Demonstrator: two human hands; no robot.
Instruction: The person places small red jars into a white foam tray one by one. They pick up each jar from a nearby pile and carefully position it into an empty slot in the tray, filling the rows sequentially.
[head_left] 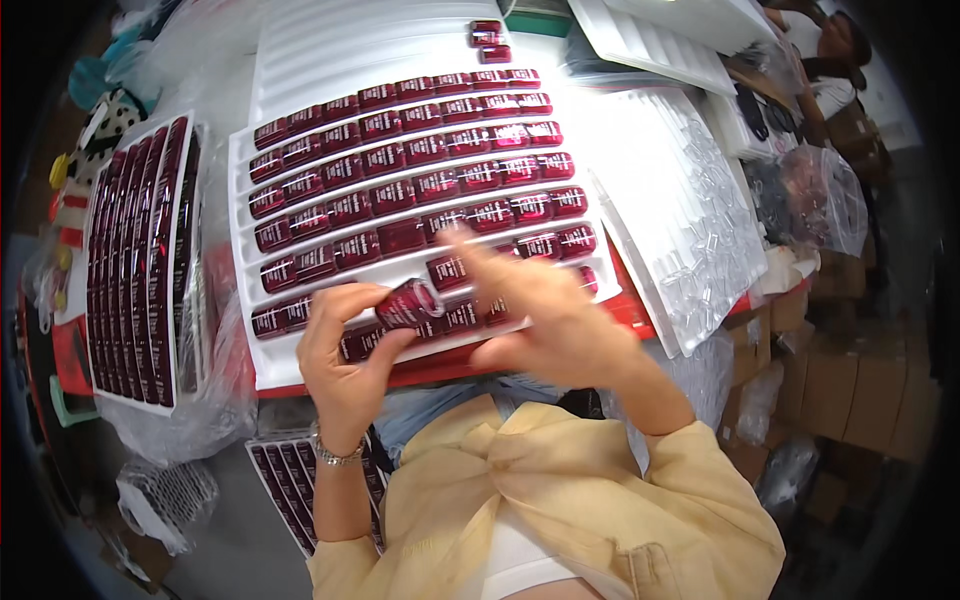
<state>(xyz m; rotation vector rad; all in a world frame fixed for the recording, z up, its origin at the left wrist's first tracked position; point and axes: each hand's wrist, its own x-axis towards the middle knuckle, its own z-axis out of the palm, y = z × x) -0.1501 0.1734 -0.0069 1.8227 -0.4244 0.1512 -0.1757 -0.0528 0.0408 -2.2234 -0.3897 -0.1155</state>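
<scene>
Between the thumb and fingers of my left hand (345, 345) is a small dark red bottle (410, 300) with pale print, tilted above the near rows of a white ridged tray (365, 278). Rows of similar red bottles (385, 160) lie on their sides in the tray's grooves, with a gap in the row near my hands. My right hand (560, 310), smeared by motion, reaches over the tray's near right part. Its index finger is stretched toward the rows and its thumb stands apart. Nothing shows in it, and it covers some bottles.
Beyond the tray, a few red bottles (488, 40) lie on another white ridged surface (330, 60). A bottle-filled tray (130, 270) stands at left, another (290, 490) below. Right is a white tray (650, 170) with clear plastic pieces (705, 220). Cardboard boxes (830, 380) and a person (830, 50) are farther right.
</scene>
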